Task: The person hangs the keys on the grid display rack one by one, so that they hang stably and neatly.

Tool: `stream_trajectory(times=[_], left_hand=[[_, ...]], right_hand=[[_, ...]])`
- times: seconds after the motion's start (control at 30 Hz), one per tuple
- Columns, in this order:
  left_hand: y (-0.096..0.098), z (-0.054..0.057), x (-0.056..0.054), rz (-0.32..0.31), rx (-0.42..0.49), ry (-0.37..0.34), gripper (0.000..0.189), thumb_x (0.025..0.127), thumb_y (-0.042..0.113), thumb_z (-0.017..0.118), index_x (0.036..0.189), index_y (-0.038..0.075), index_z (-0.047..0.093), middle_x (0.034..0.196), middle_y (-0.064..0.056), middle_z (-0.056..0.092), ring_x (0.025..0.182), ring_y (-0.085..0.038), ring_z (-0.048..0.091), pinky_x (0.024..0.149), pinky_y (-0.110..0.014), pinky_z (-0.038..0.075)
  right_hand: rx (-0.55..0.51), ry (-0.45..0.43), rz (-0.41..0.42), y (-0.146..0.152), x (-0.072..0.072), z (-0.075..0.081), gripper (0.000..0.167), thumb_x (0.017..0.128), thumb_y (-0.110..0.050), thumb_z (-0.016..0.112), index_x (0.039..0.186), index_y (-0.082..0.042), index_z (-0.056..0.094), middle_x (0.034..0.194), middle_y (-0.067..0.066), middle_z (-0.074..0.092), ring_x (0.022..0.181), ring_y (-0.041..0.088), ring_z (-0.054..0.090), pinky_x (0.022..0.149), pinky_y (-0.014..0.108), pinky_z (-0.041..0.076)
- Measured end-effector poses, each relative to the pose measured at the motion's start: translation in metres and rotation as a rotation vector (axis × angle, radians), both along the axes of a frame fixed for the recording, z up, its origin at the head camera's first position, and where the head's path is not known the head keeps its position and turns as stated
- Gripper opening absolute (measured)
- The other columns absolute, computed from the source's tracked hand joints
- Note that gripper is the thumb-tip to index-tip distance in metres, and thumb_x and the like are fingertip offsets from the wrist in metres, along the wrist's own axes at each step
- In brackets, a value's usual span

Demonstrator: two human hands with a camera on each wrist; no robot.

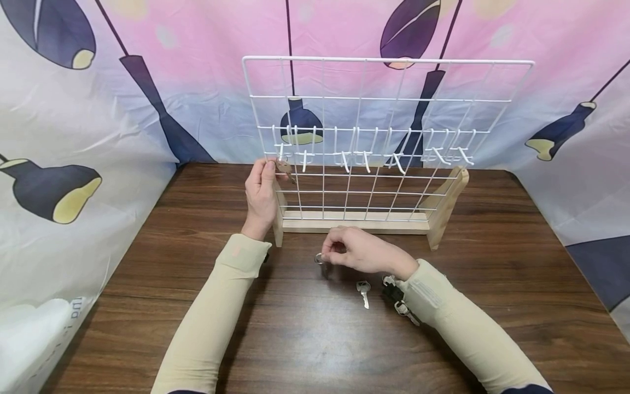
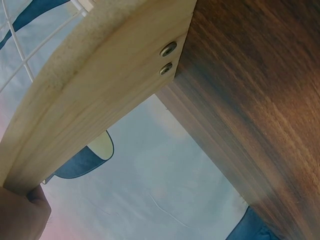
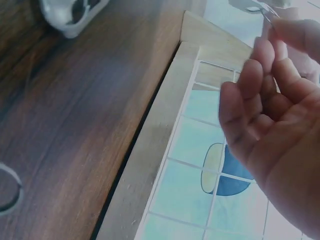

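My left hand grips the left edge of a white wire grid rack. A finger rests at the rack's wooden side support in the left wrist view. Right beside the left fingertips, a key hangs at the leftmost hook. Low in front of the rack, my right hand pinches a key by its metal ring between thumb and forefinger. The ring shows at the fingertips in the right wrist view; the key's blade is blurred. A loose silver key lies on the table just below that hand.
More keys lie by the right wrist, partly hidden by the dark wrist camera. Several white hooks run in a row across the grid. A wooden foot supports its right side. Printed cloth stands behind the brown table.
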State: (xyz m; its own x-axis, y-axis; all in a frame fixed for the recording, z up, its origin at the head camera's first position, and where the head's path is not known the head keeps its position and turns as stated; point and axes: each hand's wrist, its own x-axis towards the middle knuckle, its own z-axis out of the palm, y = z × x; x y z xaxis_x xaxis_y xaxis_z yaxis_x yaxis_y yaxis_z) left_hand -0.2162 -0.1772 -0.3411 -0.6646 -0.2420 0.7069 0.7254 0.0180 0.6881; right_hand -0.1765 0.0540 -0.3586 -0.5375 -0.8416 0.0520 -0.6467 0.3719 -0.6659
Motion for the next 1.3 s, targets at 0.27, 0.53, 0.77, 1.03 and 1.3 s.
stream_trajectory(times=[0.27, 0.53, 0.77, 1.03, 1.3], left_hand=[[0.001, 0.001, 0.0, -0.012, 0.009, 0.01, 0.023, 0.104, 0.003, 0.036, 0.099, -0.004, 0.058, 0.087, -0.003, 0.064, 0.072, -0.023, 0.059, 0.071, -0.033, 0.052], [0.002, 0.006, 0.006, 0.028, -0.028, -0.055, 0.025, 0.103, -0.001, 0.034, 0.101, -0.013, 0.055, 0.087, 0.003, 0.063, 0.073, -0.025, 0.058, 0.072, -0.038, 0.051], [0.008, 0.021, 0.019, 0.063, -0.053, -0.058, 0.023, 0.101, -0.004, 0.035, 0.098, -0.013, 0.055, 0.086, 0.009, 0.063, 0.073, -0.023, 0.058, 0.073, -0.035, 0.051], [0.0, 0.002, 0.001, 0.034, -0.037, -0.022, 0.026, 0.104, 0.004, 0.035, 0.099, -0.011, 0.055, 0.086, 0.002, 0.064, 0.073, -0.022, 0.058, 0.071, -0.035, 0.05], [0.0, 0.0, -0.001, 0.026, -0.027, 0.005, 0.024, 0.104, 0.005, 0.037, 0.097, -0.005, 0.058, 0.082, -0.011, 0.061, 0.071, -0.025, 0.057, 0.068, -0.031, 0.049]], right_hand=[[-0.238, -0.077, -0.083, -0.002, 0.001, 0.01, 0.005, 0.094, -0.024, 0.066, 0.094, -0.018, 0.067, 0.091, -0.007, 0.062, 0.081, 0.012, 0.056, 0.073, 0.029, 0.051], [-0.47, -0.087, -0.237, -0.009, 0.005, 0.024, 0.004, 0.092, -0.01, 0.067, 0.095, -0.009, 0.068, 0.09, 0.001, 0.062, 0.083, 0.017, 0.057, 0.073, 0.031, 0.049], [-0.601, -0.091, -0.333, -0.014, 0.006, 0.036, 0.004, 0.093, -0.008, 0.065, 0.094, -0.007, 0.069, 0.09, 0.002, 0.064, 0.081, 0.017, 0.054, 0.07, 0.03, 0.044], [-0.723, -0.073, -0.336, -0.018, 0.005, 0.041, 0.007, 0.093, -0.014, 0.067, 0.091, -0.008, 0.069, 0.093, 0.002, 0.066, 0.081, 0.018, 0.058, 0.071, 0.028, 0.048], [-0.784, -0.046, -0.371, -0.025, 0.004, 0.049, 0.007, 0.092, -0.015, 0.067, 0.09, -0.008, 0.068, 0.089, 0.002, 0.066, 0.076, 0.019, 0.057, 0.066, 0.026, 0.047]])
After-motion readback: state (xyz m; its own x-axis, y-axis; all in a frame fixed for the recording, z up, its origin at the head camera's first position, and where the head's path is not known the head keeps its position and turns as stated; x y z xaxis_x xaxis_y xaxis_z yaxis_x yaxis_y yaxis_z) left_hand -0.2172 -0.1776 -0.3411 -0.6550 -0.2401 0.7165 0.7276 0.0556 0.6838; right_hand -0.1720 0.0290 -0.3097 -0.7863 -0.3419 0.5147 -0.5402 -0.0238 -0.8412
